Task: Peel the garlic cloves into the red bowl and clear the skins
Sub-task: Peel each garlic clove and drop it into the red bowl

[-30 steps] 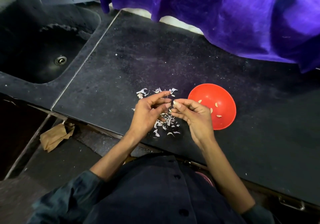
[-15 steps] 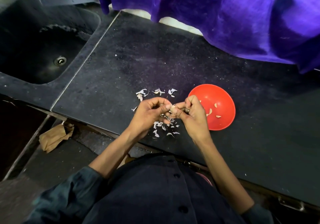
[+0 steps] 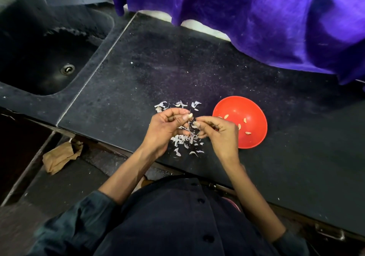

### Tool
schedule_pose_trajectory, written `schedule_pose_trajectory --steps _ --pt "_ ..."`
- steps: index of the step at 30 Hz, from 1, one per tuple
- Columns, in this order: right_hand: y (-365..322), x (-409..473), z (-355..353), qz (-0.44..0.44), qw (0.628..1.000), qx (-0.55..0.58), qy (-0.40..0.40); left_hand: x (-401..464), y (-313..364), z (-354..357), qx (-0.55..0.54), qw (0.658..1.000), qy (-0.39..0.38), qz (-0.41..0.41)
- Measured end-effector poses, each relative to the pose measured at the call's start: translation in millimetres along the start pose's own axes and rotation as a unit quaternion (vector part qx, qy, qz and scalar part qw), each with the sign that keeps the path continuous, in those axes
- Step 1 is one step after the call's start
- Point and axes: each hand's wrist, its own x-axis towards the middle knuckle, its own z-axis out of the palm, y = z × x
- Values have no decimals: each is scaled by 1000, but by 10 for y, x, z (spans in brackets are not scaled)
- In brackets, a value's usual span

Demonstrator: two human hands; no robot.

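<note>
My left hand (image 3: 165, 126) pinches a small pale garlic clove (image 3: 190, 115) between thumb and fingertips over the dark counter. Just to its right, my right hand (image 3: 219, 133) has its fingers curled, thumb and forefinger pinching a thin strip of skin (image 3: 192, 132) that hangs down from the clove. White garlic skins (image 3: 184, 142) lie scattered under and behind both hands. The red bowl (image 3: 254, 105) sits on the counter right of my right hand and holds several peeled cloves (image 3: 245, 120).
A dark sink (image 3: 49, 44) with a drain is set into the counter at the left. Purple cloth (image 3: 256, 14) hangs along the counter's far edge. A crumpled brown paper bag (image 3: 59, 156) lies on the floor below the counter's front edge.
My hands have drawn slightly apart. The clove now shows at my left fingertips, and a strip of skin trails down between the hands.
</note>
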Motion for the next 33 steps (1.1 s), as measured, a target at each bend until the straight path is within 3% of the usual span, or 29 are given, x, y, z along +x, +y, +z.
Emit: schedule_pose_trajectory --steps 11,22,33 --pt "6 40 -16 -49 996 -78 15 14 -41 -49 25 1000 1 12" --pt "2 57 26 -46 995 -84 -11 29 -75 -79 34 999 5 14" --pt "-27 34 122 -27 998 12 -56 17 -150 -65 110 993 2 31"
